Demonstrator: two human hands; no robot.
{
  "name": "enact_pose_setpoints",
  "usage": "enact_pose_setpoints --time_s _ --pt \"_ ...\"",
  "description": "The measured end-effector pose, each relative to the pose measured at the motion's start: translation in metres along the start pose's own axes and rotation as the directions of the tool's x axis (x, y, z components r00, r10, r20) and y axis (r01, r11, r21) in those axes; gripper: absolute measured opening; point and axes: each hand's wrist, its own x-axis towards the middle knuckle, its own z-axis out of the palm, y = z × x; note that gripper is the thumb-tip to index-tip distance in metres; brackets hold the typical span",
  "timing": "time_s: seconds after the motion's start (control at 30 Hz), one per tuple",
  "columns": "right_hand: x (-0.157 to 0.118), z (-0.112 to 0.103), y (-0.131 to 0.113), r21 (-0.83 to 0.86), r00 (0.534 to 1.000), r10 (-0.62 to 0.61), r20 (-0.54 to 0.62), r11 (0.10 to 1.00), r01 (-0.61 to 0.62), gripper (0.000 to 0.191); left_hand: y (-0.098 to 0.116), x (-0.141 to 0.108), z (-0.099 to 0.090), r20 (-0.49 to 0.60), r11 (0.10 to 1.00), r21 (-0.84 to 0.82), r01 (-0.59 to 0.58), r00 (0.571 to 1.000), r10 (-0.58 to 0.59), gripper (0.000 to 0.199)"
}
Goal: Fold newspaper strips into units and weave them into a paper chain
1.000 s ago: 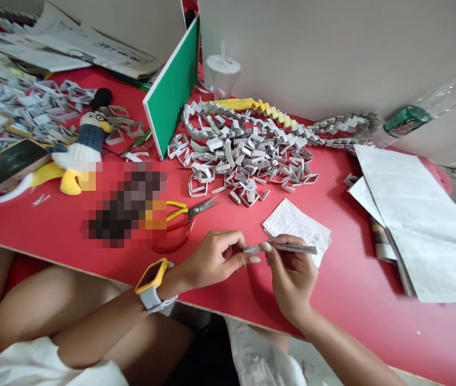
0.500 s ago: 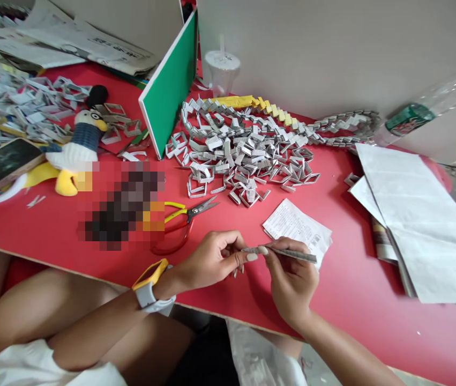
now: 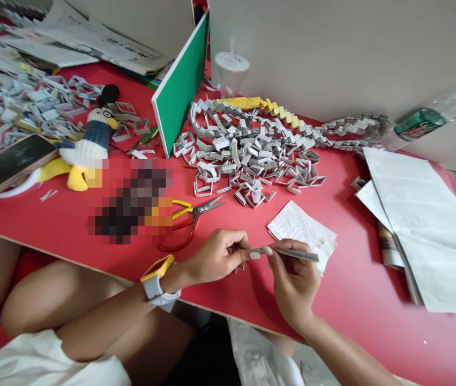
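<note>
A narrow folded paper strip (image 3: 298, 254) is held level above the red table's front part. My left hand (image 3: 223, 256) pinches its left end between thumb and fingers. The thumb and fingers of my right hand (image 3: 296, 276) close on the strip farther right, and its right end sticks out past them. Small printed paper sheets (image 3: 302, 230) lie just behind my right hand. Scissors (image 3: 196, 213) with yellow and red handles rest open to the left of my hands. Beyond them is a heap of folded paper pieces (image 3: 252, 155).
A woven paper chain (image 3: 348, 127) runs behind the heap, near a plastic cup (image 3: 231, 69) and a tilted bottle (image 3: 419, 124). White sheets (image 3: 424, 225) lie right. A green divider (image 3: 183, 80), plush toy (image 3: 91, 142) and phone (image 3: 10, 166) are left.
The view has shifted slightly, so the table items appear a little farther right. Both hands keep their pinch on the strip, with almost no other visible movement.
</note>
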Motion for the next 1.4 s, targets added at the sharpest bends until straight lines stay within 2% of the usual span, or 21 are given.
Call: enact_pose_setpoints --time_s 0.07,0.13,0.27,0.37,0.43,0.47,0.5,0.53,0.6,0.63,0.7,0.77,0.83,0.93,1.0,1.13,1.23,1.27,1.3,1.4 --pt "0.000 0.000 0.001 0.003 0.999 0.045 0.011 0.999 -0.045 0.019 0.001 0.000 0.000 -0.011 1.000 -0.026 0.003 1.000 -0.003 0.032" --pt "0.001 0.000 0.002 0.007 0.995 0.074 0.072 0.997 -0.075 0.022 0.003 0.000 -0.001 -0.020 0.998 -0.054 0.012 1.000 -0.013 0.032" --pt "0.006 -0.001 0.001 0.026 0.972 0.057 0.228 0.998 -0.065 0.008 0.006 -0.001 0.001 -0.025 1.000 -0.007 0.005 1.000 -0.006 0.032" --pt "0.016 -0.006 0.001 0.014 0.982 0.044 0.184 0.999 -0.048 0.007 0.005 -0.002 0.002 -0.058 0.961 0.220 -0.168 0.981 0.185 0.032" --pt "0.023 -0.009 0.001 -0.012 0.974 0.030 0.223 1.000 -0.028 0.007 0.003 -0.002 0.001 -0.091 0.867 0.400 -0.297 0.929 0.360 0.049" --pt "0.026 -0.010 0.000 -0.021 0.951 0.027 0.308 1.000 -0.021 0.008 0.003 -0.002 0.000 -0.101 0.818 0.468 -0.335 0.899 0.426 0.058" --pt "0.028 -0.011 0.000 -0.022 0.902 0.028 0.431 1.000 -0.021 0.010 0.002 -0.003 0.000 -0.101 0.774 0.519 -0.362 0.874 0.476 0.061" --pt "0.029 -0.012 0.000 -0.018 0.830 0.031 0.557 1.000 -0.025 0.012 0.002 -0.003 -0.001 -0.088 0.735 0.555 -0.389 0.851 0.517 0.059" --pt "0.028 -0.012 0.000 -0.018 0.698 0.045 0.715 0.999 -0.045 0.017 0.001 -0.004 -0.001 -0.025 0.658 0.587 -0.472 0.802 0.597 0.042" --pt "0.027 -0.011 0.000 -0.030 0.663 0.056 0.746 0.998 -0.051 0.019 0.000 -0.004 -0.001 0.013 0.620 0.586 -0.521 0.771 0.636 0.033" --pt "0.025 -0.010 0.001 -0.074 0.653 0.096 0.751 0.995 -0.061 0.020 -0.001 -0.005 -0.001 0.054 0.559 0.588 -0.584 0.718 0.694 0.020" --pt "0.025 -0.010 0.000 -0.110 0.660 0.142 0.738 0.990 -0.089 0.018 -0.003 -0.005 0.000 0.026 0.544 0.603 -0.584 0.696 0.718 0.014" --pt "0.028 -0.010 -0.001 -0.126 0.680 0.185 0.710 0.983 -0.135 0.016 -0.004 -0.004 -0.001 -0.070 0.590 0.606 -0.534 0.703 0.708 0.006" --pt "0.032 -0.011 -0.002 -0.144 0.720 0.257 0.645 0.966 -0.216 0.021 -0.002 -0.002 -0.003 -0.227 0.727 0.526 -0.441 0.751 0.620 0.005" --pt "0.034 -0.012 -0.001 -0.122 0.737 0.307 0.602 0.947 -0.296 0.024 0.000 -0.001 -0.004 -0.258 0.769 0.491 -0.409 0.775 0.577 0.005" --pt "0.038 -0.014 0.004 -0.027 0.743 0.373 0.555 0.901 -0.433 0.028 0.003 -0.003 -0.003 -0.200 0.780 0.443 -0.442 0.799 0.567 0.008" --pt "0.040 -0.014 0.006 0.011 0.725 0.385 0.572 0.880 -0.476 0.029 0.004 -0.005 -0.001 -0.164 0.850 0.293 -0.438 0.853 0.496 0.026" --pt "0.041 -0.014 0.006 0.016 0.721 0.386 0.575 0.876 -0.482 0.030 0.004 -0.005 -0.001 -0.142 0.851 0.284 -0.442 0.858 0.493 0.032" --pt "0.041 -0.014 0.005 0.021 0.721 0.387 0.575 0.874 -0.485 0.031 0.003 -0.006 -0.001 -0.115 0.839 0.297 -0.456 0.855 0.505 0.033" --pt "0.043 -0.014 0.003 0.033 0.725 0.388 0.569 0.870 -0.492 0.033 0.002 -0.005 -0.004 -0.029 0.794 0.311 -0.523 0.830 0.558 0.020"
